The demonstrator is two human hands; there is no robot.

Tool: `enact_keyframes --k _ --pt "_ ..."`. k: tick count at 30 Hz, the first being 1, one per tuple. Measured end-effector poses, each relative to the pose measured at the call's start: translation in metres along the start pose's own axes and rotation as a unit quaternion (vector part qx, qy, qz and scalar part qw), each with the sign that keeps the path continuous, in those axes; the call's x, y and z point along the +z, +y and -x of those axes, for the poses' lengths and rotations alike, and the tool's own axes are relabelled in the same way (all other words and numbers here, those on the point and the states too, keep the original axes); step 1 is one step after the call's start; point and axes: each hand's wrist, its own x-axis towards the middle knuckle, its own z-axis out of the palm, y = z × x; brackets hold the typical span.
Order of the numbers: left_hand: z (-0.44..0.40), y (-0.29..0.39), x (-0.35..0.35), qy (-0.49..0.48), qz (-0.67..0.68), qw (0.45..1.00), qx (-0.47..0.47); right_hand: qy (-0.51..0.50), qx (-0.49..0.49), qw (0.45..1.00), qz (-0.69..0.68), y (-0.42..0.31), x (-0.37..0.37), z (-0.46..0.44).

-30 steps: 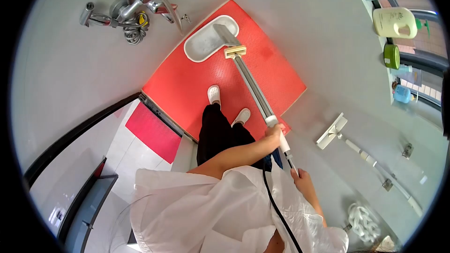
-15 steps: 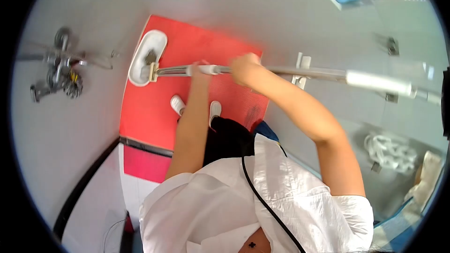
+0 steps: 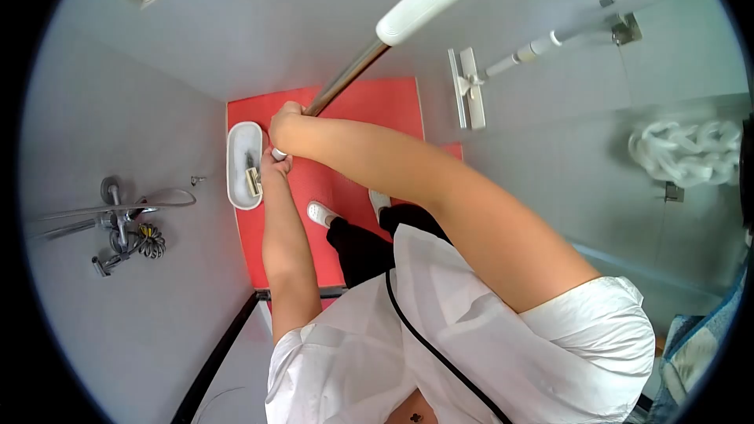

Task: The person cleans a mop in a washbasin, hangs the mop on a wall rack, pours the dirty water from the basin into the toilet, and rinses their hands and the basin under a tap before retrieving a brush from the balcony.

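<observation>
Okay: my left hand (image 3: 276,163) and right hand (image 3: 286,128) grasp the mop (image 3: 397,26); best steady its head (image 3: 252,181) over the tub (image 3: 240,148).

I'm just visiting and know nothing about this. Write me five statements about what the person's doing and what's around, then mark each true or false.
1. The right hand and left hand are both on the mop pole. True.
2. The mop head lies on the wall shelf. False: it is at the white tub.
3. The person wears white shoes. True.
4. The floor mat is blue. False: it is red.
5. The left hand holds the second long-handled tool. False: it is by the wall, apart from both hands.
</observation>
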Motion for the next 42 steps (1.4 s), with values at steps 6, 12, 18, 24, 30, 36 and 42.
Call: enact_keyframes --k 6,12,18,24,30,36,42 --pt "-0.072 -0.015 -0.072 -0.054 0.057 0.997 -0.005 0.058 0.057 0.997 0.01 -0.029 0.064 -0.038" --pt "-0.014 -0.064 -0.044 0.031 0.165 0.986 0.006 0.114 -0.06 0.988 -0.083 0.004 0.073 0.056" --pt "0.026 -0.101 -0.019 0.105 0.194 0.972 0.079 0.021 0.022 0.99 -0.138 0.011 0.1 0.055" --pt "0.037 -0.128 0.004 0.2 0.2 0.952 0.114 -0.027 0.075 0.989 -0.125 0.005 0.098 0.055" --pt "0.022 -0.108 -0.012 0.201 0.178 0.959 0.095 0.022 0.054 0.996 -0.074 -0.003 0.095 0.066" --pt "-0.009 -0.113 -0.047 0.233 0.132 0.95 0.158 0.021 0.068 0.995 -0.066 -0.005 0.105 0.089" --pt "-0.05 -0.069 -0.096 0.298 0.16 0.926 0.168 0.02 0.117 0.992 -0.043 0.019 0.053 0.2"
